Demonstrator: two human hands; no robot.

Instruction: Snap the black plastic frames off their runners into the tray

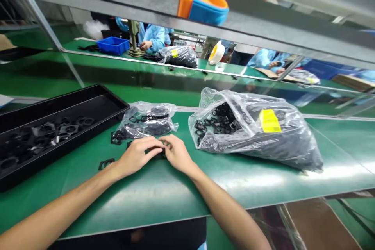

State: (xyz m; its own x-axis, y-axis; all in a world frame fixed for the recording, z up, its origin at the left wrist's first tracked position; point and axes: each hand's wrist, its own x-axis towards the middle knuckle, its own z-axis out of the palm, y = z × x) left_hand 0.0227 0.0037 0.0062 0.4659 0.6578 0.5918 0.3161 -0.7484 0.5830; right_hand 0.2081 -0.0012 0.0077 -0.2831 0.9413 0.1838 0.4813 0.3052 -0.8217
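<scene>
My left hand (140, 155) and my right hand (178, 153) meet over the green bench top, fingertips nearly touching. Between them sits a small black plastic part (159, 155), mostly hidden by the fingers; both hands are closed on it in a pinch. Just beyond lies a clear plastic bag (152, 119) with black parts in it. One black ring-shaped part (117, 137) rests by that bag's near left corner. Another black frame-like part (106, 163) lies flat beside my left wrist.
On the left stands a long black tray (115, 103) with many black parts. A large open clear bag (278, 146) of black parts, with a yellow label, fills the right. Overhead, a shelf carries an orange and blue tape dispenser (205, 8). People in blue sleeves work beyond.
</scene>
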